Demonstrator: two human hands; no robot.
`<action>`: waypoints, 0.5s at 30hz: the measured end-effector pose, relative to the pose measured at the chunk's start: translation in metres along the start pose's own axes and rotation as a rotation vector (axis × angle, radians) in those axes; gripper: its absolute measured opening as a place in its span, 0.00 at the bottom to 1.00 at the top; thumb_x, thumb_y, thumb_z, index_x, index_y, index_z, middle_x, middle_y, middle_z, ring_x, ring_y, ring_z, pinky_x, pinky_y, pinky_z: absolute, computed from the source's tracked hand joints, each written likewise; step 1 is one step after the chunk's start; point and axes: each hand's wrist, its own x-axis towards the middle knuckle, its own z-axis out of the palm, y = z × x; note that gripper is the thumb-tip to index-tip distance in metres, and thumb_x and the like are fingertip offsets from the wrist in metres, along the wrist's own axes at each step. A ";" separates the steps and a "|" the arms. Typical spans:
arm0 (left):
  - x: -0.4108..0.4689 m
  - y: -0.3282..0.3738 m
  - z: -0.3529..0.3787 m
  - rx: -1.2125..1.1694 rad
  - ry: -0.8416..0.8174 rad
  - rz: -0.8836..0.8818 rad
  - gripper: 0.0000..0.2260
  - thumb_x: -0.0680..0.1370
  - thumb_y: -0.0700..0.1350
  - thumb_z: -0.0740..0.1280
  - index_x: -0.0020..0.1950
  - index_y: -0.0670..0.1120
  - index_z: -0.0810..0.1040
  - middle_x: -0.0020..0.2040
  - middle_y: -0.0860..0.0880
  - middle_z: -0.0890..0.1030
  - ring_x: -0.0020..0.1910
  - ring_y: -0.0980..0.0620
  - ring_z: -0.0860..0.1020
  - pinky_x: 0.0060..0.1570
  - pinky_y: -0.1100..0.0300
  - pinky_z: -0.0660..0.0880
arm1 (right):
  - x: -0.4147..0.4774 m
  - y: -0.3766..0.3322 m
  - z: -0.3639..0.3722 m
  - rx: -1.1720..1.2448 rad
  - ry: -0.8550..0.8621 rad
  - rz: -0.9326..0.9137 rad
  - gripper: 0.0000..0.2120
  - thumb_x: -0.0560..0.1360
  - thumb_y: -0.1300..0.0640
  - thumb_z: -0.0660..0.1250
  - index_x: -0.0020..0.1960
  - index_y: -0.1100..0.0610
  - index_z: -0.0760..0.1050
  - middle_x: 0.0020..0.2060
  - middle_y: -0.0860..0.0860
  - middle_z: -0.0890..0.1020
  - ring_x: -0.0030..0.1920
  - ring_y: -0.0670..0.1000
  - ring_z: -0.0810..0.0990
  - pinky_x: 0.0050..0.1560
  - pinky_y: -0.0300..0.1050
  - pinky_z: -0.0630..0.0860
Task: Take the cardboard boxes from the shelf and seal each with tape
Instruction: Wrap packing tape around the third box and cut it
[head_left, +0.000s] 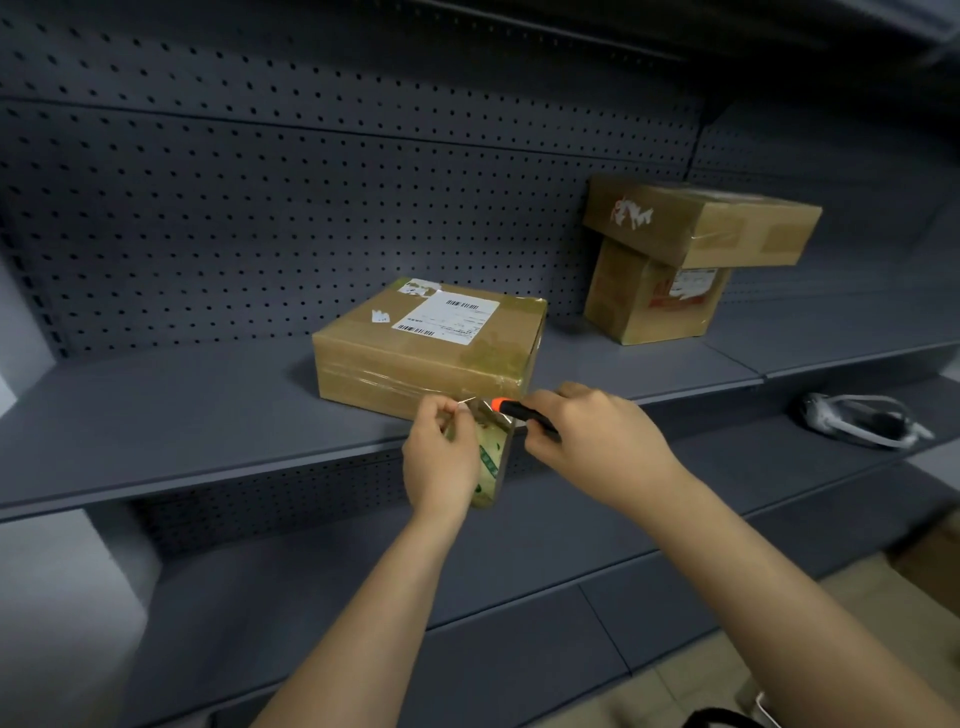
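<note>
A flat cardboard box (426, 345) with a white shipping label lies on the grey shelf (182, 415), clear tape across its front face. Just in front of it my left hand (439, 457) holds a roll of tape (491, 462) and pinches the loose tape end. My right hand (597, 436) grips a black utility knife with an orange tip (519, 413), its tip at the stretched tape. Two more cardboard boxes stand stacked at the right: a tilted upper box (696, 221) on a lower box (654, 301).
A perforated grey back panel (311, 208) rises behind the shelf. A white and grey device (857, 418) lies on the lower shelf at the right. Another lower shelf (363, 597) juts out beneath my arms. Beige floor shows at the bottom right.
</note>
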 end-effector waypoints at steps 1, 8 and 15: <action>0.000 -0.001 0.001 0.001 -0.005 0.000 0.05 0.80 0.47 0.63 0.44 0.51 0.73 0.42 0.53 0.80 0.38 0.52 0.77 0.33 0.59 0.68 | -0.001 0.001 -0.001 -0.019 -0.011 0.012 0.17 0.80 0.49 0.56 0.67 0.48 0.72 0.45 0.52 0.76 0.43 0.56 0.78 0.35 0.45 0.70; 0.000 0.000 0.002 -0.019 -0.037 0.000 0.05 0.81 0.47 0.63 0.46 0.49 0.73 0.42 0.55 0.80 0.37 0.54 0.77 0.35 0.58 0.71 | -0.020 0.023 -0.009 -0.066 -0.043 0.067 0.15 0.80 0.49 0.57 0.64 0.48 0.74 0.43 0.49 0.75 0.37 0.52 0.73 0.32 0.44 0.70; 0.000 -0.001 0.004 -0.036 -0.049 -0.003 0.05 0.81 0.49 0.63 0.46 0.50 0.73 0.42 0.52 0.81 0.33 0.53 0.76 0.31 0.58 0.69 | -0.022 0.060 0.000 0.126 0.105 0.183 0.11 0.79 0.53 0.61 0.60 0.52 0.75 0.41 0.51 0.75 0.32 0.53 0.73 0.27 0.44 0.66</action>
